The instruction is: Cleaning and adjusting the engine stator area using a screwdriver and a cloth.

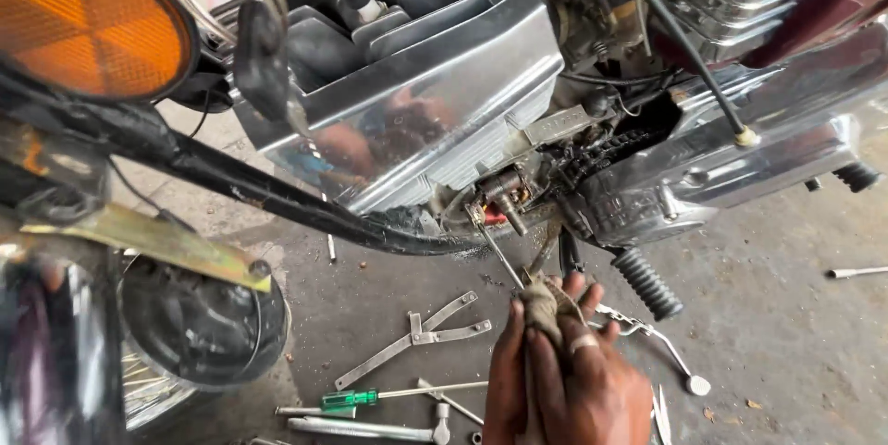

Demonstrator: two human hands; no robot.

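both hands [564, 376] at 6 o'clock, clenched together round a dirty rag [544, 304] w/ a thin metal rod [498, 253] poking toward 11, into the motorcycle engine [518, 188]. green-handled screwdriver [370, 398] on floor at 9 of hands.

Glossy chrome engine cover [444, 121], ribbed matt rubber footpeg [647, 282], grimy cloth rag [541, 308], rough concrete floor [777, 334].

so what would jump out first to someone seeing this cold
Probably the shiny chrome engine cover of the motorcycle filling the upper middle, with the big orange reflector glowing at top left. Then the hand at bottom centre gripping a dirty rag beneath the engine, and the tools strewn on the concrete floor, including a green-handled screwdriver.
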